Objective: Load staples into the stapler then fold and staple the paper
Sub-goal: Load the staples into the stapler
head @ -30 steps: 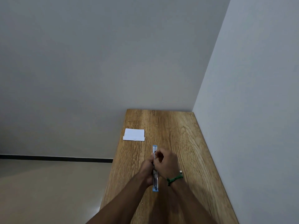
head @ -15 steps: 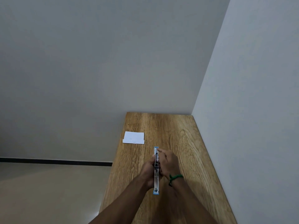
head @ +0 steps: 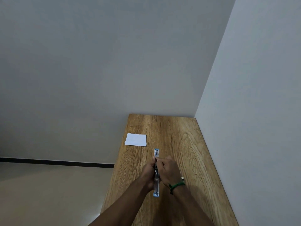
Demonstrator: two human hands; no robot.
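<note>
A blue and silver stapler (head: 156, 180) lies opened flat along the wooden table (head: 184, 144), its metal channel facing up. My left hand (head: 148, 172) grips its middle from the left side. My right hand (head: 167, 170), with a green band on the wrist, has its fingertips pinched over the channel near the middle; whether staples are between them is too small to tell. A folded white paper (head: 136, 139) lies flat at the table's left edge, beyond the stapler and apart from both hands.
The table is narrow, with a white wall (head: 252, 128) along its right side and another wall at its far end. Its left edge drops to a beige floor (head: 48, 193).
My right hand's fingertips have shifted slightly along the stapler's channel and pinched closer. The stapler and the paper stay where they were.
</note>
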